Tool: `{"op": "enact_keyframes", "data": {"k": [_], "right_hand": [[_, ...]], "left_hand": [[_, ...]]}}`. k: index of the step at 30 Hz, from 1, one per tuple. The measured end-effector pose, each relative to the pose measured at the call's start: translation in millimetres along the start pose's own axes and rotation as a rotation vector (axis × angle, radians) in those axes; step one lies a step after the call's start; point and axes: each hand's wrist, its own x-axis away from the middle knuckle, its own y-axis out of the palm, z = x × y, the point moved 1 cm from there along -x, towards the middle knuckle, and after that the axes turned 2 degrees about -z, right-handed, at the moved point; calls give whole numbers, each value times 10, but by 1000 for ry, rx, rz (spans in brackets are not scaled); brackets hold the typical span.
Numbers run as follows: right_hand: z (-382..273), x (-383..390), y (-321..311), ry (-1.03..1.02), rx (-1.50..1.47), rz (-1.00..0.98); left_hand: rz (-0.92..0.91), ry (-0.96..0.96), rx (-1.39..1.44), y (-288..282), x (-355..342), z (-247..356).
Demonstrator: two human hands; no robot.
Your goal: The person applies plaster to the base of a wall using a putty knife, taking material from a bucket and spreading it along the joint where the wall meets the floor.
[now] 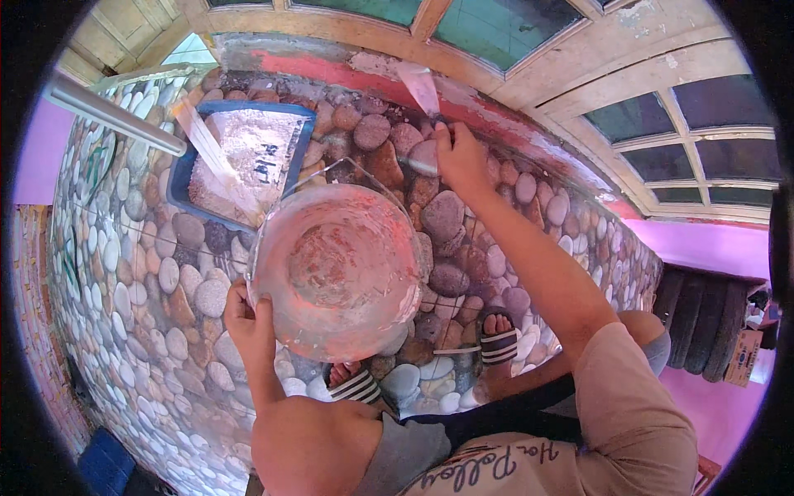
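My left hand point(251, 321) grips the near left rim of a round pail point(277, 306), thumb over the edge. Pinkish-white and red smears coat the pail's inside, and its thin wire handle stands up at the far side. Beyond the pail, my right hand point(461, 157) is closed round the handle of a putty knife point(420, 88). Its pale, pink-tinged blade points away from me, over the red-painted strip at the wall's foot; I cannot tell whether it touches. Left of the pail lies a blue tray point(175, 188) holding a whitish bag point(265, 145) and a pale flat stick point(203, 140).
The pebble-patterned floor point(132, 273) runs all round me. Ahead is the patchy red wall base point(347, 76) below wood-framed windows point(496, 37). A grey pole point(116, 113) juts in from the left. Stacked tyres point(703, 322) and a cardboard box point(743, 357) stand far right.
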Motion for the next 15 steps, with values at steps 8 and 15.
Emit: {"op": "enact_keyframes", "data": {"k": [8, 15], "right_hand": [[-13, 353, 152, 337, -507, -13], [180, 117, 433, 16, -245, 165]], "left_hand": [[1, 20, -38, -3, -16, 43], [-5, -1, -59, 59, -11, 81]]}}
